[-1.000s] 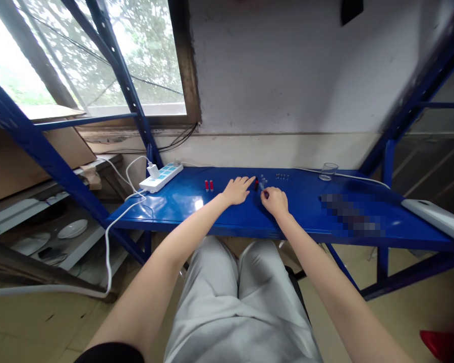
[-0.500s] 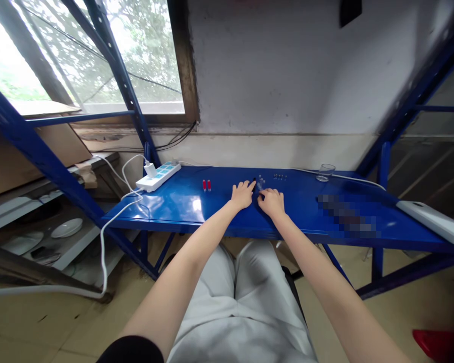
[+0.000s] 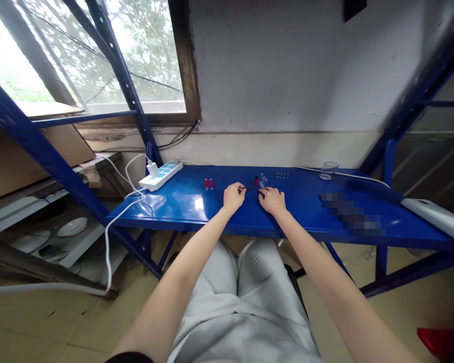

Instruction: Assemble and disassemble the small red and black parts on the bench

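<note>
Both my hands rest on a blue metal shelf (image 3: 181,204). My left hand (image 3: 233,195) is closed, pinching a small dark piece (image 3: 246,188) that sticks out to the right of its fingers. My right hand (image 3: 272,199) lies close beside it with its fingers curled; what they hold, if anything, is hidden. Just beyond the hands stand a small red part (image 3: 256,181) and a cluster of tiny clear parts (image 3: 263,180). Two red parts (image 3: 209,184) stand to the left, and a row of tiny dark pieces (image 3: 282,175) lies behind.
A white power strip (image 3: 161,176) with a plugged charger and a white cable sits at the shelf's left rear. A clear glass (image 3: 328,170) stands at the back right, a white object (image 3: 435,218) at the far right. Blue rack posts frame the shelf; plates lie on a lower left shelf.
My left hand has pulled back left and toward me, closing from flat fingers into a pinch on a small dark piece. My right hand stayed nearly still.
</note>
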The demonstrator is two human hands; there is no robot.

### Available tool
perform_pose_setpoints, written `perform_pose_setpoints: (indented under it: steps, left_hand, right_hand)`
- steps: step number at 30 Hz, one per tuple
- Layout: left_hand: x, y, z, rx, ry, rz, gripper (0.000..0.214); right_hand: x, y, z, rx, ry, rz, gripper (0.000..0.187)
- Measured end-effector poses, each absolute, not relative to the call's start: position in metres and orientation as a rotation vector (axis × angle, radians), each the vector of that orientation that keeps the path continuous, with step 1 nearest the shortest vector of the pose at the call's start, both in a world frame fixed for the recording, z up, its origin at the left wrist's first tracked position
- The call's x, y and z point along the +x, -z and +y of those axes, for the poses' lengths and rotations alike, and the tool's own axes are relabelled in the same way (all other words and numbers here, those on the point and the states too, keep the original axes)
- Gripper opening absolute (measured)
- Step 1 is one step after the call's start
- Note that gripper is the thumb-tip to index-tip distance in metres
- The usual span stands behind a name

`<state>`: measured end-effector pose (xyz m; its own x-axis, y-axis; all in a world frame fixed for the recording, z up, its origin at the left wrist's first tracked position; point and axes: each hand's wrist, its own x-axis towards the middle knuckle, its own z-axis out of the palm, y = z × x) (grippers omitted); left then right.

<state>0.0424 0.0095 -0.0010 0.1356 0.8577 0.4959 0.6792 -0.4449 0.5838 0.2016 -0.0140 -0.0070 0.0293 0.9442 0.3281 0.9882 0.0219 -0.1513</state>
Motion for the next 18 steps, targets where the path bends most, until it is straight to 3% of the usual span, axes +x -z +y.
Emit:
perform_pose_setpoints:
  steps: [7, 18]
  left_hand:
    - [0.032, 0.005, 0.001, 1.704, -1.545, 1.459, 0.008]
    - [0.031, 0.001, -0.003, 1.741, -1.551, 1.397, 0.009]
  right_hand:
    - [0.204, 0.007, -0.01, -1.984, 0.07, -1.999, 0.046]
    - [0.206, 0.01, -0.006, -1.942, 0.047, -1.997, 0.048]
